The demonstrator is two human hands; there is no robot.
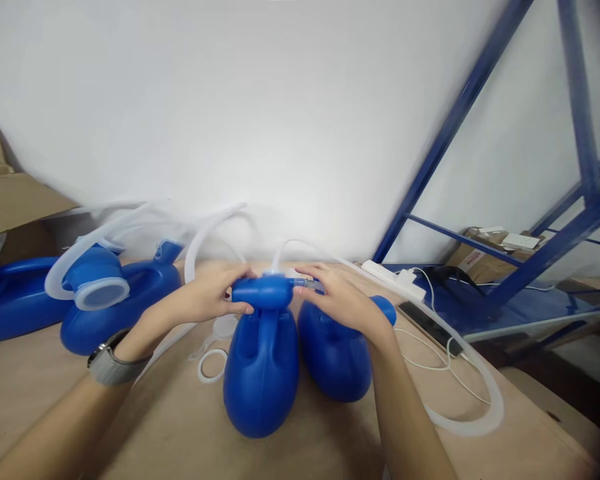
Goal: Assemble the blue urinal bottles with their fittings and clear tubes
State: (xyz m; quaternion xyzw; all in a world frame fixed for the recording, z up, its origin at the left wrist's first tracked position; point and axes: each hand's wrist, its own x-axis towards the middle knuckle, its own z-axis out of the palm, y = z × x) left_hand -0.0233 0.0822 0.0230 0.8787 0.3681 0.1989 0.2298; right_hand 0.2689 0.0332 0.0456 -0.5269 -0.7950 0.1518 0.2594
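Note:
A blue urinal bottle [261,393] with a moulded handle lies on the wooden table in front of me. Across its far end sits a blue cylindrical funnel piece [263,293]. My left hand [213,293] grips the funnel piece's left end between thumb and fingers. At the opposite end, my right hand [333,293] pinches a clear hose connector [301,283] against a short blue spout. A second blue bottle [335,360] lies under my right forearm, partly hidden by it. Close to the first bottle are a white ring [212,366] and a translucent cap [225,327].
More blue bottles [125,303] with a white-rimmed funnel [102,293] and hoses lie at the left, near a cardboard box [20,200]. At right are a phone [430,327], a power strip [393,277], a loose hose [480,423] and a blue metal rack [455,127].

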